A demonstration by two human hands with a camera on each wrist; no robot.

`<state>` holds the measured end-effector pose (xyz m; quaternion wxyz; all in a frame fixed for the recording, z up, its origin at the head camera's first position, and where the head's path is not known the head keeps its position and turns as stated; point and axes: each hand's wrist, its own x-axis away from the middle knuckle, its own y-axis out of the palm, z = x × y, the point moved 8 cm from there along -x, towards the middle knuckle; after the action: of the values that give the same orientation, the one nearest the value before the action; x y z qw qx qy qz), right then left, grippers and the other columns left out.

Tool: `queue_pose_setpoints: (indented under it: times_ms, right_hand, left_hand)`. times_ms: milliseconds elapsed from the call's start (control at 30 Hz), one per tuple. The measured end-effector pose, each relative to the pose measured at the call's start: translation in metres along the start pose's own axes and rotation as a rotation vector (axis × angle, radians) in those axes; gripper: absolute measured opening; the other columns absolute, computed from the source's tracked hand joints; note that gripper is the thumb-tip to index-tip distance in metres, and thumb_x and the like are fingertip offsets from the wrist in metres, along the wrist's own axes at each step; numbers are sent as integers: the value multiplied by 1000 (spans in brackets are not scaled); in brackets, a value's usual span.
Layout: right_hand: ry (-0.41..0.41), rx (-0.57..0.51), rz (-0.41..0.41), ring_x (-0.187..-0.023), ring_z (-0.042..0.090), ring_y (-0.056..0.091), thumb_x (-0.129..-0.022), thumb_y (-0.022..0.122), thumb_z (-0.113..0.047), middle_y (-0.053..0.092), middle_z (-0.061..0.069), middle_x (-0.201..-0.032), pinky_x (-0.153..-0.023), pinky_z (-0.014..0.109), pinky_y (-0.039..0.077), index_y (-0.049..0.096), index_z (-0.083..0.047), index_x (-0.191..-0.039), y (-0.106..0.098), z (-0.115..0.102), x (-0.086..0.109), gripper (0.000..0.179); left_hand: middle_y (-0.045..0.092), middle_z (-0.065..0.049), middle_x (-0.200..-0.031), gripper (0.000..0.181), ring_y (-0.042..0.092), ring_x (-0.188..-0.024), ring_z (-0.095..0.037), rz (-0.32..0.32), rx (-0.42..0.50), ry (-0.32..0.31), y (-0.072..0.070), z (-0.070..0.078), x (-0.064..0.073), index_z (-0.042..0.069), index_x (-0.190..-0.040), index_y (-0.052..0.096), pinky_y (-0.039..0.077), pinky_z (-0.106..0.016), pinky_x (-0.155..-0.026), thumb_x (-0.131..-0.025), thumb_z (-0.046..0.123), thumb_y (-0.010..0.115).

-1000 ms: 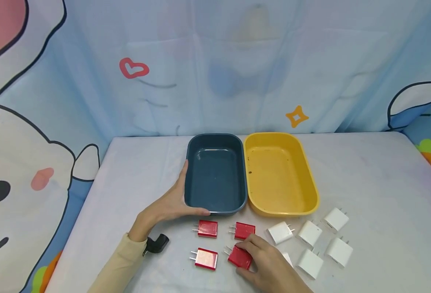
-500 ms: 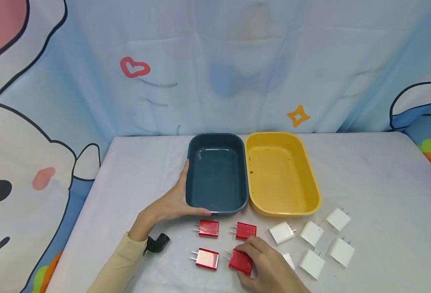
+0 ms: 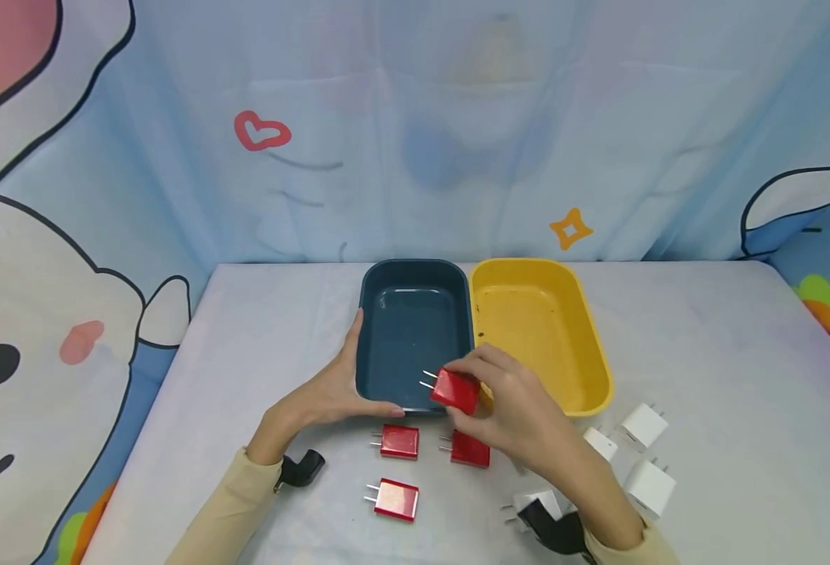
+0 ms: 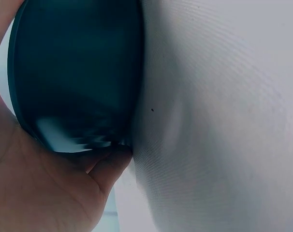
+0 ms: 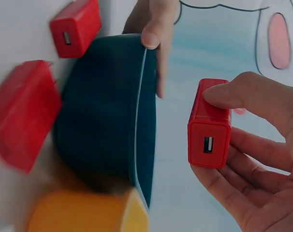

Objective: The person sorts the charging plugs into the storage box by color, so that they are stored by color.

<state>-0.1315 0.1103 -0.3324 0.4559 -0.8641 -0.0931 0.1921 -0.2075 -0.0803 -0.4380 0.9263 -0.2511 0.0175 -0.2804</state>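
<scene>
My right hand point(image 3: 510, 400) pinches a red USB wall charger point(image 3: 454, 391) between thumb and fingers. In the head view this charger overlaps the near right corner of a dark blue bin point(image 3: 415, 337), its two prongs toward the left. The right wrist view shows its USB port facing the camera. My left hand point(image 3: 330, 388) holds the bin's near left corner, thumb along the near rim and fingers against the left wall. Three more red chargers lie in front of the bin: one point(image 3: 398, 442) near its wall, another point(image 3: 469, 450) to the right, a third point(image 3: 396, 500) nearer me.
A yellow bin point(image 3: 538, 329) stands against the blue bin's right side. Several white chargers, including one point(image 3: 651, 486) at the right, lie on the white-covered table point(image 3: 726, 377), some partly behind my right arm. A printed curtain point(image 3: 457, 157) hangs at the back.
My right hand has lifted the red charger from the table and carried it up and away from me, over the blue bin's near edge. The left hand has stayed on the bin.
</scene>
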Motion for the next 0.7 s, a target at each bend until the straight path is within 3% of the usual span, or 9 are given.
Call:
queue_pose_setpoints:
  times_ms: [267, 700]
  right_hand:
    - [-1, -28, -182, -95, 21, 63, -77, 95, -12, 66, 7, -103, -79, 32, 63, 76, -1, -118, 56, 2, -51, 47]
    - [38, -68, -287, -98, 25, 64, -81, 89, -4, 68, 11, -110, -81, 34, 63, 76, 1, -120, 97, 3, -78, 41]
  left_hand:
    - [-3, -1, -175, 142, 8, -159, -28, -17, 40, -1, 1, 0, -1, 23, -165, -20, 28, -62, -122, -77, 34, 91]
    - [-8, 1, -175, 143, 5, -160, -26, -25, 29, -29, -1, -5, 1, 24, -164, -23, 21, -63, -124, -79, 35, 91]
